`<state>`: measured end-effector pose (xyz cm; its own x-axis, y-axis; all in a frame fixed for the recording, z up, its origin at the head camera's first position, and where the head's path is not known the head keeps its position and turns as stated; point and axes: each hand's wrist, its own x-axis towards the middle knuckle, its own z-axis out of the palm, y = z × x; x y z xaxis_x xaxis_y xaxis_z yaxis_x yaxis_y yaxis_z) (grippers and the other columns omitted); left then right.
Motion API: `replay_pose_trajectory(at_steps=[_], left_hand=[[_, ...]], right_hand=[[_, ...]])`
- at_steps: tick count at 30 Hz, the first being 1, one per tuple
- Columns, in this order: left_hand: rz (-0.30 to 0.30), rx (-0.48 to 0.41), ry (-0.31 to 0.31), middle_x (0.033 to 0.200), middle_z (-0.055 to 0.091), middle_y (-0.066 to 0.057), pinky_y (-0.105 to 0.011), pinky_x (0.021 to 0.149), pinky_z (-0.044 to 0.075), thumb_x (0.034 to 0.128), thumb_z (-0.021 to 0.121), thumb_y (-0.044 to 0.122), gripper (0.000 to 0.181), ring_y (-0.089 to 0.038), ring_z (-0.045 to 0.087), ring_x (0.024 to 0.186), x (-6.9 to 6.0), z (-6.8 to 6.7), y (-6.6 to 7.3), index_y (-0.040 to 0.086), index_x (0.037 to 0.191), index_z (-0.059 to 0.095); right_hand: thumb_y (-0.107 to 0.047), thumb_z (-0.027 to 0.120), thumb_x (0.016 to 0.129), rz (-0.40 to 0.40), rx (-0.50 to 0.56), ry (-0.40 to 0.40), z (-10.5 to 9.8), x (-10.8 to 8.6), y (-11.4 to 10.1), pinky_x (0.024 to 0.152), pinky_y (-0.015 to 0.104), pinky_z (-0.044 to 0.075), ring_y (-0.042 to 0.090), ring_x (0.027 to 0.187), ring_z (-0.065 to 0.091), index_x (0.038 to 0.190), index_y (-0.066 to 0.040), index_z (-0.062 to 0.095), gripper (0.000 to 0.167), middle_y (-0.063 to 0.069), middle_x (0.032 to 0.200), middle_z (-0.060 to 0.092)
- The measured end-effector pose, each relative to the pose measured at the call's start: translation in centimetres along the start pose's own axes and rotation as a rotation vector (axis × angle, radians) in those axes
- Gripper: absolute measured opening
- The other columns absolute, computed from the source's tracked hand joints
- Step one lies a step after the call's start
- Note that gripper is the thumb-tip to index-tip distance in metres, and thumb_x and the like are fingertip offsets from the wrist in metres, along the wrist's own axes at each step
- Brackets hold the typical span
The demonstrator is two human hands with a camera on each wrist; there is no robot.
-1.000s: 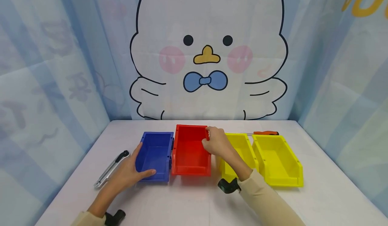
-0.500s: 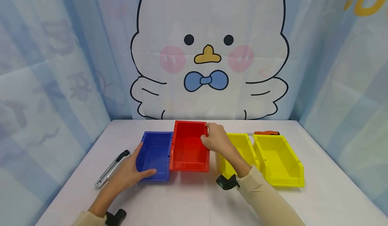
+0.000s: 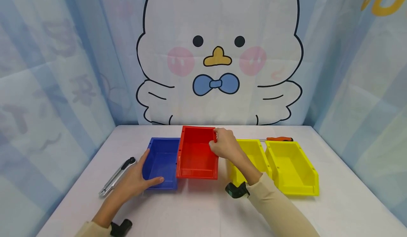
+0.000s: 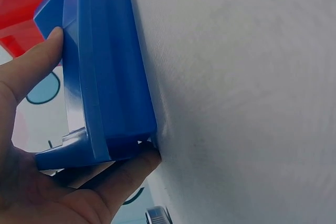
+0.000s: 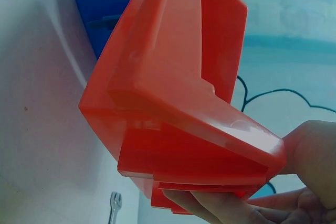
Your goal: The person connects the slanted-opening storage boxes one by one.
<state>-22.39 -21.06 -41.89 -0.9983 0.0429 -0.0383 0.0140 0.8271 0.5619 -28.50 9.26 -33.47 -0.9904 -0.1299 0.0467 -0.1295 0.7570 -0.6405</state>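
My left hand (image 3: 131,180) holds the blue storage bin (image 3: 162,164) by its left side, the thumb at the front and the other fingers along the outer wall. In the left wrist view the blue bin (image 4: 118,66) sits on the table between thumb and fingers. My right hand (image 3: 225,145) pinches the right wall of a red storage bin (image 3: 198,155) near its back corner. The red bin (image 5: 173,77) is raised off the table and tilted in the right wrist view. Its left edge overlaps the blue bin's right rim in the head view; whether they touch I cannot tell.
Two yellow bins (image 3: 292,166) stand side by side on the right, one partly behind my right arm. Behind them lies a screwdriver with an orange handle (image 3: 279,138). A silver and black utility knife (image 3: 117,177) lies left of my left hand. Curtains enclose the table (image 3: 203,212).
The red bin has risen and shifted left with my right hand, from beside the blue bin to overlapping its right rim. My left hand and the blue bin have stayed in place.
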Motion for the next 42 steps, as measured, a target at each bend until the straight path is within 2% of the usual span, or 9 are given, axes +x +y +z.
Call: replay_pose_trajectory(at_steps=[9, 14, 19, 21, 22, 25, 28, 32, 42], left_hand=[[0.015, 0.001, 0.012, 0.169, 0.027, -0.036, -0.076, 0.116, 0.039, 0.0850, 0.085, 0.055, 0.124, -0.061, 0.037, 0.150, -0.1, 0.1, 0.0, 0.005, 0.170, 0.010], [0.017, 0.000, 0.015, 0.169, 0.027, -0.036, -0.077, 0.116, 0.039, 0.0846, 0.085, 0.055, 0.124, -0.061, 0.038, 0.149, -0.2, 0.2, 0.0, 0.005, 0.170, 0.010], [0.015, -0.007, 0.012, 0.169, 0.027, -0.036, -0.077, 0.116, 0.039, 0.0848, 0.085, 0.055, 0.124, -0.061, 0.037, 0.150, -0.2, 0.1, 0.1, 0.006, 0.170, 0.009], [0.013, -0.008, 0.010, 0.169, 0.027, -0.036, -0.077, 0.116, 0.039, 0.0849, 0.085, 0.054, 0.124, -0.061, 0.037, 0.150, -0.2, 0.1, 0.1, 0.006, 0.170, 0.009], [0.012, -0.008, 0.008, 0.169, 0.027, -0.036, -0.077, 0.116, 0.039, 0.0849, 0.085, 0.054, 0.124, -0.061, 0.037, 0.150, -0.2, 0.0, 0.1, 0.006, 0.170, 0.009], [0.010, -0.010, 0.003, 0.169, 0.026, -0.035, -0.077, 0.116, 0.039, 0.0850, 0.084, 0.055, 0.124, -0.061, 0.037, 0.150, -0.2, 0.0, 0.1, 0.006, 0.171, 0.009], [0.013, -0.011, 0.001, 0.170, 0.026, -0.035, -0.077, 0.116, 0.039, 0.0850, 0.084, 0.056, 0.125, -0.061, 0.036, 0.150, -0.2, -0.1, 0.0, 0.007, 0.171, 0.008], [0.029, -0.012, 0.007, 0.170, 0.025, -0.035, -0.077, 0.117, 0.038, 0.0856, 0.084, 0.055, 0.124, -0.061, 0.036, 0.151, -0.1, -0.3, -0.1, 0.007, 0.171, 0.008], [0.024, -0.005, 0.006, 0.169, 0.026, -0.036, -0.077, 0.116, 0.039, 0.0854, 0.084, 0.055, 0.123, -0.061, 0.038, 0.149, -0.1, 0.0, -0.2, 0.005, 0.170, 0.009]], right_hand=[[-0.007, 0.063, 0.096, -0.016, -0.003, -0.003, 0.0, 0.0, 0.1, 0.051, 0.017, 0.049, 0.015, 0.047, 0.040, 0.152, 0.005, 0.052, 0.058, 0.021, 0.109, 0.077], [-0.007, 0.062, 0.097, -0.016, -0.004, -0.006, 0.1, 0.0, 0.1, 0.051, 0.018, 0.049, 0.015, 0.049, 0.044, 0.152, 0.004, 0.052, 0.057, 0.022, 0.119, 0.075], [-0.007, 0.062, 0.097, -0.023, -0.005, -0.001, 0.0, 0.0, -0.1, 0.050, 0.017, 0.046, 0.014, 0.046, 0.035, 0.152, 0.005, 0.052, 0.057, 0.020, 0.102, 0.078], [-0.006, 0.062, 0.097, -0.028, -0.004, -0.005, 0.0, 0.0, -0.1, 0.050, 0.017, 0.046, 0.015, 0.047, 0.036, 0.152, 0.006, 0.051, 0.057, 0.020, 0.102, 0.078], [-0.006, 0.062, 0.097, -0.030, -0.005, -0.008, 0.1, 0.0, 0.0, 0.051, 0.018, 0.046, 0.015, 0.048, 0.038, 0.152, 0.006, 0.051, 0.057, 0.021, 0.107, 0.077], [-0.007, 0.062, 0.097, -0.029, -0.018, -0.013, 0.3, 0.0, 0.0, 0.054, 0.019, 0.051, 0.017, 0.060, 0.054, 0.152, 0.006, 0.052, 0.057, 0.023, 0.124, 0.074], [-0.007, 0.064, 0.097, -0.022, -0.035, -0.013, 0.6, 0.0, 0.0, 0.064, 0.025, 0.062, 0.022, 0.082, 0.067, 0.152, 0.005, 0.052, 0.057, 0.023, 0.136, 0.070], [-0.008, 0.065, 0.098, -0.016, -0.061, -0.014, 0.8, 0.0, -0.1, 0.078, 0.034, 0.068, 0.028, 0.098, 0.072, 0.150, 0.004, 0.054, 0.055, 0.022, 0.135, 0.071], [-0.019, 0.068, 0.102, -0.028, -0.096, 0.021, 1.0, -0.6, 0.4, 0.075, 0.031, 0.068, 0.017, 0.075, 0.070, 0.153, 0.000, 0.053, 0.056, 0.019, 0.131, 0.074]])
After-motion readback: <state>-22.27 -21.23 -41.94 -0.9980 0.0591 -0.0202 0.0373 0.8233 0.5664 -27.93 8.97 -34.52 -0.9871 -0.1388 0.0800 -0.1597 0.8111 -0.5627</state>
